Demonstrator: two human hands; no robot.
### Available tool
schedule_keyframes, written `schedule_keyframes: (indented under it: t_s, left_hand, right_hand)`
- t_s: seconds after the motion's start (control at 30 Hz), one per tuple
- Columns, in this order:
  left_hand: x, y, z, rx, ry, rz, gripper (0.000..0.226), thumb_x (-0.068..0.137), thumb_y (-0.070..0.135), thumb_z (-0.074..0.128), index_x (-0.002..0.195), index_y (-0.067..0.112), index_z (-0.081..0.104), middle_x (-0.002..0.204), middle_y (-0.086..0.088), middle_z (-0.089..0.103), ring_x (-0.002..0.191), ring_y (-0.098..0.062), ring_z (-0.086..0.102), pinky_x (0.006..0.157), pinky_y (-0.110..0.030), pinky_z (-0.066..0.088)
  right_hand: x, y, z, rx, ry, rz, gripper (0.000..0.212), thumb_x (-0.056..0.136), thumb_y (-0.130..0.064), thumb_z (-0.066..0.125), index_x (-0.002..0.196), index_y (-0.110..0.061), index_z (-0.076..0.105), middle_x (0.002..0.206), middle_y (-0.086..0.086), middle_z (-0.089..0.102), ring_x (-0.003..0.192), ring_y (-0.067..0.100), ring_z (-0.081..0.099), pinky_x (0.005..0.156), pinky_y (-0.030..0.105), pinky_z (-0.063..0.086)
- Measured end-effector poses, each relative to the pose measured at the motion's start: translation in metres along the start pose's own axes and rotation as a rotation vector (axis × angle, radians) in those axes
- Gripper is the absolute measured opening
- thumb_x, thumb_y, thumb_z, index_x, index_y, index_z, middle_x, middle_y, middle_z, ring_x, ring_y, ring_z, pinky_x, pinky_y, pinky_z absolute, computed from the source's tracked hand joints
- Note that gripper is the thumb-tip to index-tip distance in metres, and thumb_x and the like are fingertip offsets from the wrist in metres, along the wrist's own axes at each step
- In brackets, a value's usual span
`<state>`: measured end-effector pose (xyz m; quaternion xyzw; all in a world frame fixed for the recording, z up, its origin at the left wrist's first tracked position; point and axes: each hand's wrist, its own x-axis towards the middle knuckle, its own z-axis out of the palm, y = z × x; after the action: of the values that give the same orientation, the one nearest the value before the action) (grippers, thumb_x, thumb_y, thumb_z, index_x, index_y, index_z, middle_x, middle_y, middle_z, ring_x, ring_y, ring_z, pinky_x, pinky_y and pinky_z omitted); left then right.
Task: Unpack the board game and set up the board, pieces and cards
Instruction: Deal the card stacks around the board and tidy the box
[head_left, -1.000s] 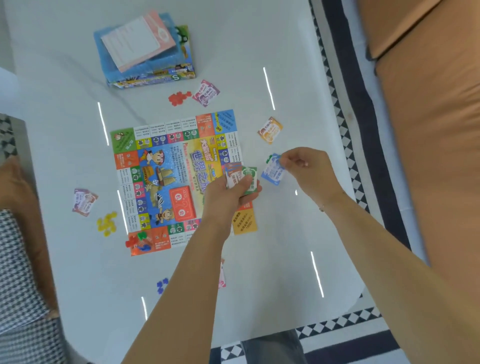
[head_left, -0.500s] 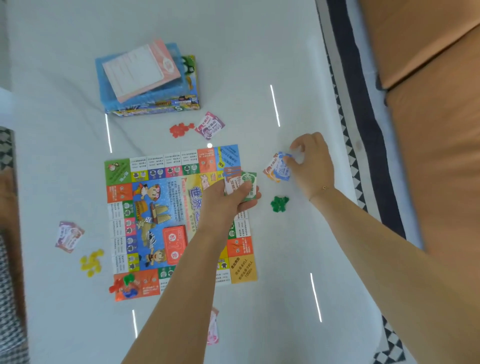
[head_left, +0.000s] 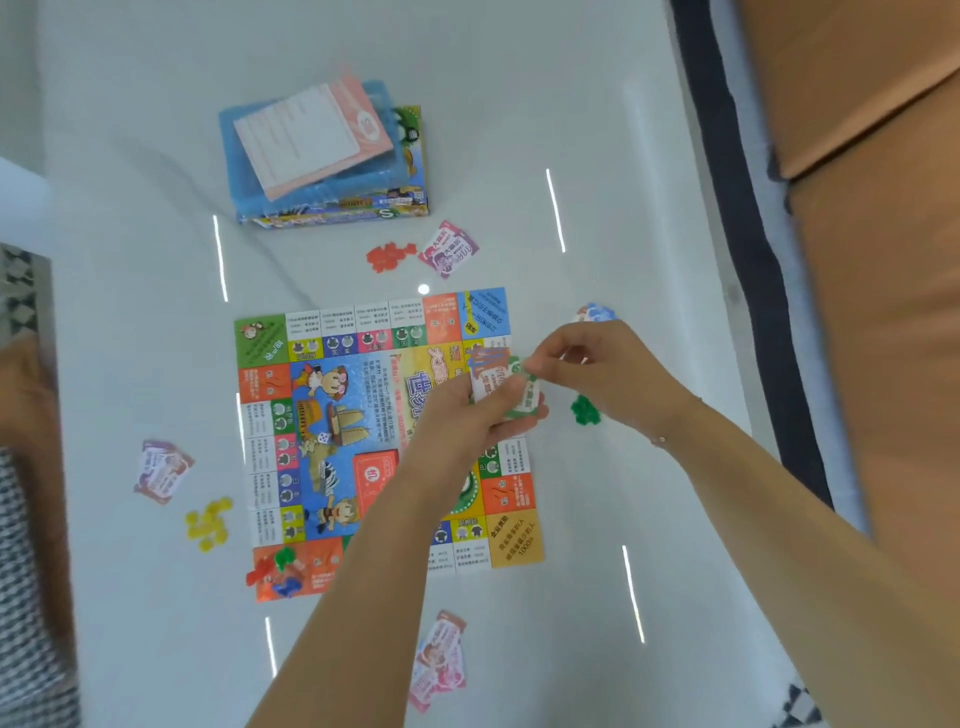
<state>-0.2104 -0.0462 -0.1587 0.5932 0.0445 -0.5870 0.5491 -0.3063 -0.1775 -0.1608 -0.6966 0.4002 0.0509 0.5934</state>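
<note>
The colourful game board (head_left: 332, 415) lies flat on the white table (head_left: 597, 519). My left hand (head_left: 467, 415) grips a small stack of cards (head_left: 498, 384) over the board's right edge. My right hand (head_left: 597, 374) pinches the top of that stack. Two cards (head_left: 595, 313), one blue, lie just beyond my right hand. Green tokens (head_left: 584, 410) sit under my right wrist. Red tokens (head_left: 387, 256), yellow tokens (head_left: 210, 522), and mixed pawns (head_left: 278, 571) on the board's near corner are also laid out.
The game box (head_left: 337, 171) with a blue tray and a pink sheet on it stands at the back. Card piles lie at back (head_left: 449, 249), left (head_left: 163, 470) and near (head_left: 439, 660). Another person's arm (head_left: 26, 395) is at the left edge. An orange sofa (head_left: 883, 260) is on the right.
My right hand left the blue card on the table at the right and came back to the stack in my left hand. The view shifted slightly.
</note>
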Motion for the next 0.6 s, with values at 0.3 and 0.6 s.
schedule_keyframes:
  t_s: [0.3, 0.6]
  left_hand:
    - [-0.014, 0.014, -0.027, -0.081, -0.009, -0.094, 0.016, 0.096, 0.009, 0.052, 0.104, 0.002, 0.063, 0.093, -0.012, 0.075, 0.087, -0.027, 0.072, 0.070, -0.030, 0.060]
    - [-0.021, 0.026, -0.044, 0.122, 0.012, 0.047, 0.011, 0.089, 0.008, 0.063, 0.088, 0.019, 0.062, 0.066, 0.010, 0.070, 0.061, -0.006, 0.068, 0.065, -0.025, 0.060]
  right_hand:
    - [-0.010, -0.016, 0.025, 0.044, 0.126, 0.002, 0.012, 0.082, -0.022, 0.072, 0.079, -0.011, 0.070, 0.068, -0.007, 0.062, 0.059, 0.006, 0.045, 0.051, 0.010, 0.037]
    - [-0.009, -0.030, 0.053, 0.033, 0.121, -0.004, 0.014, 0.079, -0.017, 0.074, 0.086, -0.006, 0.073, 0.072, 0.003, 0.066, 0.059, 0.003, 0.053, 0.056, 0.007, 0.043]
